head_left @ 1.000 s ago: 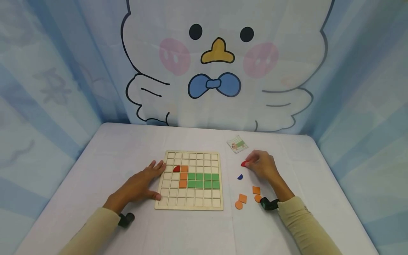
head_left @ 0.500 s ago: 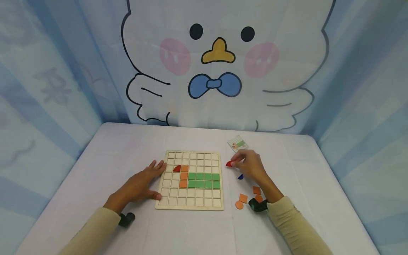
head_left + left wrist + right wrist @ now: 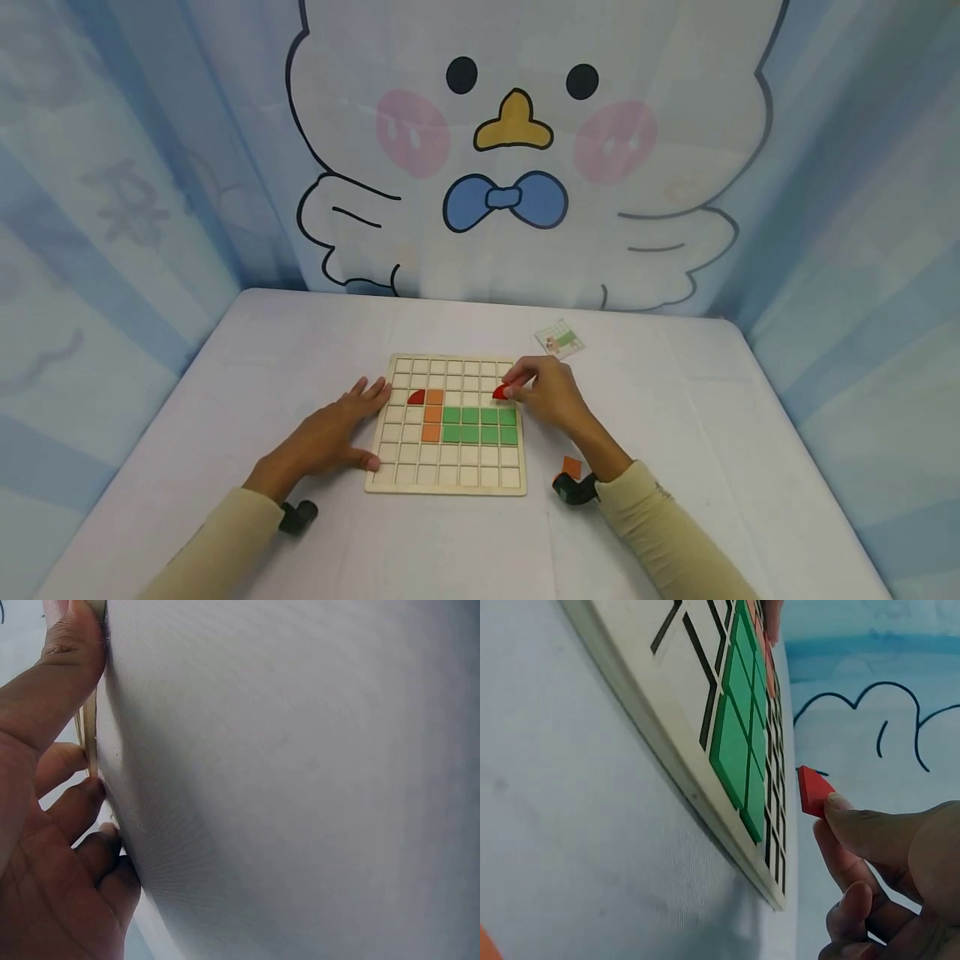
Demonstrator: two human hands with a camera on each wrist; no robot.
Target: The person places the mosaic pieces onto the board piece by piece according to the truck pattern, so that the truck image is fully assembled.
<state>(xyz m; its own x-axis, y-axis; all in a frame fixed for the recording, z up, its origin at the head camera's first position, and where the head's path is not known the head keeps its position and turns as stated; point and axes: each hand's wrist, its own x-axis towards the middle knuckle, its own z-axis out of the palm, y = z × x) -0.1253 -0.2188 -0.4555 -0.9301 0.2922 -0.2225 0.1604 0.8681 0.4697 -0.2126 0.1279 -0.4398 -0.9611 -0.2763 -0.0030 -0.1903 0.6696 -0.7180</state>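
Note:
In the head view, a wooden grid board (image 3: 442, 490) lies on the table. A red quarter-circle tile (image 3: 416, 397), a column of orange square tiles (image 3: 432, 415) and a block of green square tiles (image 3: 480, 425) sit in its cells. My left hand (image 3: 330, 433) rests along the board's left edge, fingers spread and thumb on the rim. Between thumb and fingertips, my right hand (image 3: 551, 393) pinches a second red quarter-circle tile (image 3: 500, 392) over the board's right side. The right wrist view shows this red tile (image 3: 813, 793) held above the board surface.
An orange square tile (image 3: 572, 467) shows beside the right wrist's black camera (image 3: 576, 489). A small pattern card (image 3: 559, 338) lies behind the right hand. A printed curtain (image 3: 517, 258) hangs behind the table.
My right hand has moved left with the red tile, from the table to over the board. Its arm now covers the blue tile and most loose orange tiles. The left hand stays put.

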